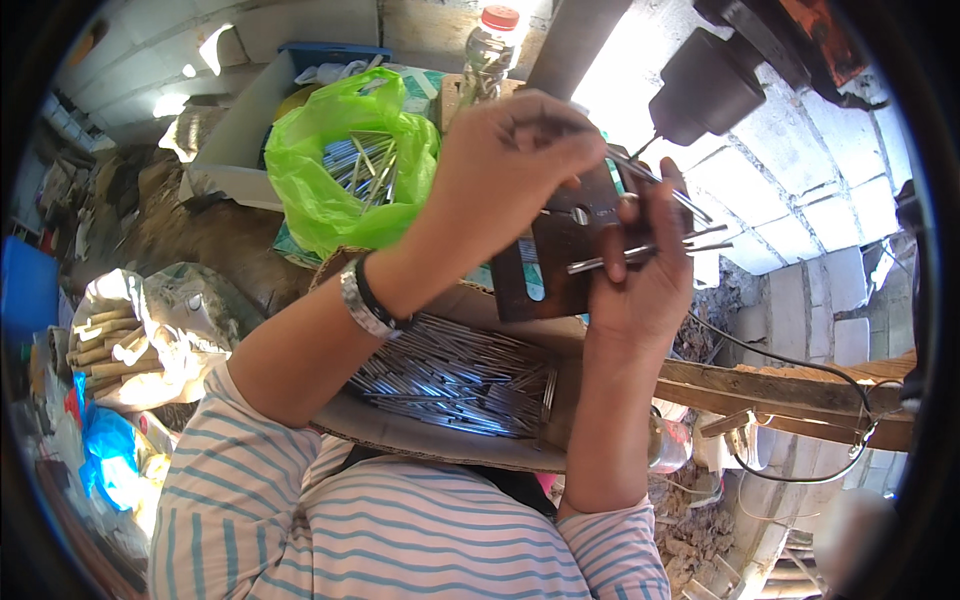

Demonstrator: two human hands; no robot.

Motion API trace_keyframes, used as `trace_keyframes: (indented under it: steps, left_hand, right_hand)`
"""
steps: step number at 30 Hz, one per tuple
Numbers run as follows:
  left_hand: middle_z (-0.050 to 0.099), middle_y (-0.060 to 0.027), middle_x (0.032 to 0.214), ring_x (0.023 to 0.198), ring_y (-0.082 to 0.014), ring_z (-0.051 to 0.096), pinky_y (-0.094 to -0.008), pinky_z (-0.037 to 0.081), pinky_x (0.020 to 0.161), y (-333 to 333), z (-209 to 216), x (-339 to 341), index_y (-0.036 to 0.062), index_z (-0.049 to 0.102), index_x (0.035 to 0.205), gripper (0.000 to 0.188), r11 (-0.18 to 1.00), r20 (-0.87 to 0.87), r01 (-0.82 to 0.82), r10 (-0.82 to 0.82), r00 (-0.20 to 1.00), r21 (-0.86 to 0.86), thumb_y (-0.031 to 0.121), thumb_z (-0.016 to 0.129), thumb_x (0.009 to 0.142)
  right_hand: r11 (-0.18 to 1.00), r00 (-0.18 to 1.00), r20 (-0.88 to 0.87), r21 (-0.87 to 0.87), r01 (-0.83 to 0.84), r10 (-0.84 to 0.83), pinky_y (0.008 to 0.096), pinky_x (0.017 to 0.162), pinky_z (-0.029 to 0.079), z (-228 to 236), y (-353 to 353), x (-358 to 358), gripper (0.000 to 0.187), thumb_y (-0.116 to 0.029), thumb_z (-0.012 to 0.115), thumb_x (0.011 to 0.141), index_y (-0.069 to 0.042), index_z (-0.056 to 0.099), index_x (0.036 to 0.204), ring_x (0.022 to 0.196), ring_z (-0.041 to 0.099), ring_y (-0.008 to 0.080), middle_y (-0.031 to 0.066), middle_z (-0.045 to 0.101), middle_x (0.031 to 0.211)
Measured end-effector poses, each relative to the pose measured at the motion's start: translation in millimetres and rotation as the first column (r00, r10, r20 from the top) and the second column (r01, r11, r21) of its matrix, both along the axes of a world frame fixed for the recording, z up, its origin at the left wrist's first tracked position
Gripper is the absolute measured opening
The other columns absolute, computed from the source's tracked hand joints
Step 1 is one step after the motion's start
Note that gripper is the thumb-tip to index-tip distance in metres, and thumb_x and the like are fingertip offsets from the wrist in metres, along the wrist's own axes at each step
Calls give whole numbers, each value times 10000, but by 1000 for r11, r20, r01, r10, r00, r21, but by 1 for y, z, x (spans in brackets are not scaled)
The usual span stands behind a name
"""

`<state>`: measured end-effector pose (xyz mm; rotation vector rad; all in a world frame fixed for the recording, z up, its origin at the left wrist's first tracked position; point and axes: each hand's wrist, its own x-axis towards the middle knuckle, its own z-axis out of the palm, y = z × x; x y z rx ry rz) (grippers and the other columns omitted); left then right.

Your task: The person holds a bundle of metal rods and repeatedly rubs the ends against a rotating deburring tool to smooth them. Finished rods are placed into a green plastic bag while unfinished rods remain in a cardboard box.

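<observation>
My left hand (525, 150), fingers pinched together, is at a thin metal rod (645, 174) beside the tip of a dark drill head (705, 85). Just below and to the right, my right hand (645, 250) is closed around several more metal rods (597, 264), their ends sticking out on both sides. Behind both hands lies a dark slotted metal plate (515, 280). A cardboard box (420, 447) full of loose metal rods (460, 375) sits in front of my body, under my forearms.
Beyond my left arm, a bright green plastic bag (300, 190) holds more rods. Behind it stand a white bin (235, 160) and a red-lidded clear jar (490, 55). A wooden beam (770, 395) and a black cable (760, 350) run along the right.
</observation>
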<state>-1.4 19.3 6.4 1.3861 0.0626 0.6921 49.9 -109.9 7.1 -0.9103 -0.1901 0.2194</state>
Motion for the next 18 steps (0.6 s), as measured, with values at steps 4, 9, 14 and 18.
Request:
trace_keyframes:
  steps: [4, 9, 14, 18]
  left_hand:
    - [684, -12, 811, 705, -68, 623, -203, 483, 637, 63, 10, -15, 34, 694, 918, 123, 770, 26, -439, 483, 875, 462, 110, 669, 824]
    - [702, -69, 830, 723, -120, 652, -252, 495, 658, 121, 12, -51, 67, 698, 942, 179, 432, -90, -522, 826, 556, 736, 174, 674, 800]
    - [694, -97, 884, 783, -221, 664, -335, 510, 723, 116, -3, -51, 71, 681, 995, 252, 179, -36, -255, 876, 481, 950, 225, 663, 796]
    - [687, -91, 857, 751, -193, 656, -306, 509, 716, 77, 7, -31, 55, 689, 950, 208, 628, -128, -178, 409, 903, 757, 193, 678, 795]
  right_hand:
    - [960, 998, -8, 274, -63, 68, 205, 370, 309, -1, -6, 3, 283, -241, 525, 869, -19, 568, 1040, 642, 449, 156, 84, 518, 787]
    - [965, 995, 51, 245, -93, 83, 243, 429, 370, -9, -8, 9, 242, -205, 468, 931, 8, 539, 1021, 694, 476, 178, 104, 525, 820]
    - [938, 993, -25, 331, -102, 117, 353, 700, 518, -11, -7, 10, 325, -263, 421, 985, 46, 516, 1026, 869, 543, 287, 204, 532, 914]
    - [941, 992, -19, 320, -110, 122, 428, 859, 521, -10, -6, 11, 363, -306, 408, 987, 40, 487, 1062, 958, 558, 315, 210, 540, 982]
